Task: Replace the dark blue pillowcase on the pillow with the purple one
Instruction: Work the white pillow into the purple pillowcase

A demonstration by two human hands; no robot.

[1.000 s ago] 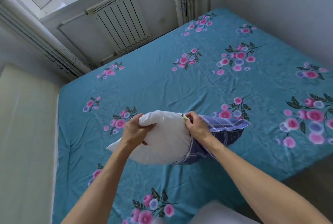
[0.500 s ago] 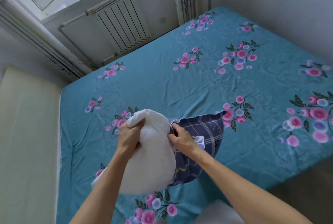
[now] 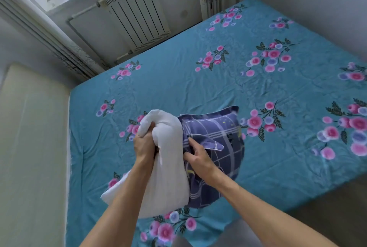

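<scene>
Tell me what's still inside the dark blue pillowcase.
One end of the white pillow runs into the dark blue pillowcase; the rest is out, gripped by the left hand. The right hand pinches the case's edge. How far in the pillow reaches is covered by fabric.

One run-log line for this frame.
stage: stripping | left hand: grips white pillow | right hand: grips dark blue pillowcase | pillow partly out

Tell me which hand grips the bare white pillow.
The left hand, bunching the white pillow; the right hand pinches the dark blue pillowcase instead.
</scene>
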